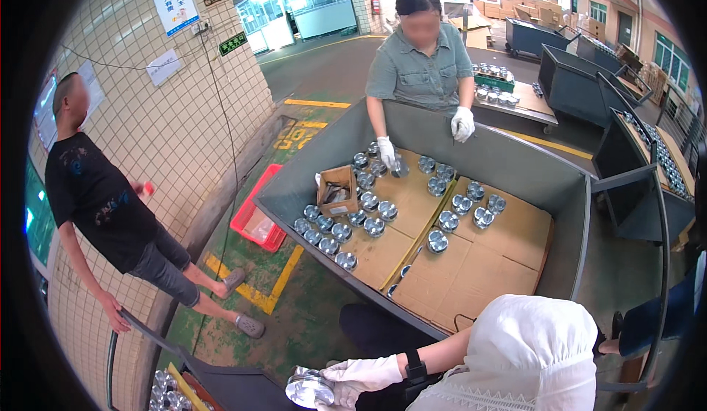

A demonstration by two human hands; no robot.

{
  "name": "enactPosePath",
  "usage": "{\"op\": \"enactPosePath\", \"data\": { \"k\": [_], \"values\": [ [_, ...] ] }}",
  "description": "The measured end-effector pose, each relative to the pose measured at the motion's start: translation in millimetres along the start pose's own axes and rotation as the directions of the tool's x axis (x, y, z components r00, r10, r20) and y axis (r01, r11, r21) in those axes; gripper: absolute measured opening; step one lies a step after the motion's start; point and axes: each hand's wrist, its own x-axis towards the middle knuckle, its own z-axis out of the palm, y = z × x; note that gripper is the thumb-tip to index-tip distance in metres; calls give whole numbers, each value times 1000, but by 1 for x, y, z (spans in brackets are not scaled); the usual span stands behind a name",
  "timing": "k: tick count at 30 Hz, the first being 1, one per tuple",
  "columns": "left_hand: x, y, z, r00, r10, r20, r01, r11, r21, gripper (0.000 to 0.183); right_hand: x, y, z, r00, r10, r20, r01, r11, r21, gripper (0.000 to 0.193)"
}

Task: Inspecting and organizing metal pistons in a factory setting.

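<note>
R hand point(362, 376), in a white fabric glove, is gripping a round, shiny silver metal piston point(308, 389) by its side, w/ a black wristband point(416, 367) sitting just behind the grip. L hand: can't tell its state, b/c glove and piston are overlapping near the lower edge.

Beyond the grip, a big dark-grey metal cart point(534, 175) is holding brown cardboard sheets point(508, 264) w/ loose silver pistons point(374, 227) standing in clusters. Amid them, an open brown cardboard box point(343, 209) is sitting farther off from the grip. At the far side a co-worker's white-gloved hand point(387, 151) is touching a piston there; the other white-gloved hand point(462, 124) is hanging by the cart wall.

Left of the grip, a bystander's bare hand point(118, 319) is resting on a dark rail point(151, 334).

Risks, my guess: slick metal + fabric glove, so a loose side hold could let the piston slip, prob. denting its edge. If that rail gets shoved, it might jolt the grip. Also, a knock on the cart could tip the close-standing pistons into each other and scratch 'em.
</note>
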Motion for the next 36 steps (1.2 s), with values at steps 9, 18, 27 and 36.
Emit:
{"op": "enactPosePath", "data": {
  "k": [9, 18, 27, 36],
  "values": [
    [0, 31, 7, 966, -247, 78, 219, 617, -756, 57, -3, -5, -5, 996, -33, 82, 32, 999, 14, 33],
    [-5, 21, 17, 954, -263, -146, 110, 756, -646, 45, -6, -7, -8, 997, -11, 78, 7, 999, 46, 39],
    [-5, 36, 18, 965, -216, -147, 36, 666, -745, 25, -4, -5, -4, 999, -29, 45, 34, 992, -121, 37],
    [-11, 15, 14, 962, -271, -38, 155, 653, -741, 20, 4, 15, -39, 996, 4, 91, -5, 1000, 12, 37]
  ]
}}
